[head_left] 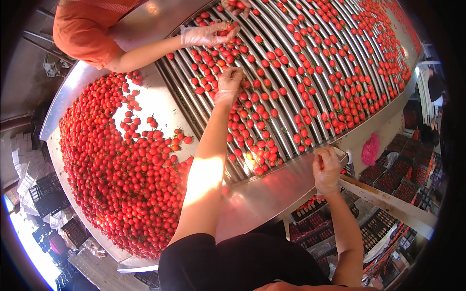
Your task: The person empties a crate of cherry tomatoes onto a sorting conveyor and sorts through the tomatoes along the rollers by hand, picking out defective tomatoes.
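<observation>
My left hand (pixel 230 84), in a clear plastic glove, is over the metal roller conveyor (pixel 287 120), its fingers bent down among small red tomatoes. One tomato (pixel 246 84) lies right by its fingertips; whether anything is in the fingers is hidden. Beyond the conveyor's near rim, my right hand (pixel 325 171), gloved too, is curled around at least one small tomato (pixel 322 164). It is beside the corner of a metal chute (pixel 339 153). Loose tomatoes lie in rows between the rollers, some with green calyxes.
A large heap of tomatoes (pixel 134 196) covers much of the metal feed tray (pixel 164 87) at left. Across the conveyor, a co-worker's gloved hands (pixel 209 34) (pixel 236 7) hold tomatoes. Filled black crates (pixel 389 182) and a pale beam (pixel 389 203) are at lower right.
</observation>
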Motion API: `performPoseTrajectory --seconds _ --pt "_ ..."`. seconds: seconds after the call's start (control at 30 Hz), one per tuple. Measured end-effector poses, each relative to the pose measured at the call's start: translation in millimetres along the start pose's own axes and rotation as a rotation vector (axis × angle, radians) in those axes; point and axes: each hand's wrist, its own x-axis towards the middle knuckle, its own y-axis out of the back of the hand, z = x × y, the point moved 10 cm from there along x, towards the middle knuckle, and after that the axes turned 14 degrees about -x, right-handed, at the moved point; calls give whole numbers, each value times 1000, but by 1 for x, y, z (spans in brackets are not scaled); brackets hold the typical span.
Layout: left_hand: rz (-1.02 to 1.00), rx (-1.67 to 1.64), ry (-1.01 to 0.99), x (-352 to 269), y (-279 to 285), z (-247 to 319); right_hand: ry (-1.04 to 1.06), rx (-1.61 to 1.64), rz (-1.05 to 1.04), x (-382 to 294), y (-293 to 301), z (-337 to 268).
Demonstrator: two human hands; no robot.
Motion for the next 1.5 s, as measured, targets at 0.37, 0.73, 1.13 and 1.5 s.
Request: performPoseTrajectory --seconds 0.37,0.73,1.13,1.5 --pt "-311 1300 47 -22 -97 -12 16 -47 -12 -7 -14 -11" --pt "174 -832 59 -23 102 -3 64 -36 43 -18 -24 -26" --pt "-165 1047 -61 -29 41 23 75 -116 33 -26 -36 -34" --pt "110 628 69 -114 165 -9 67 -123 65 -38 -43 -46"
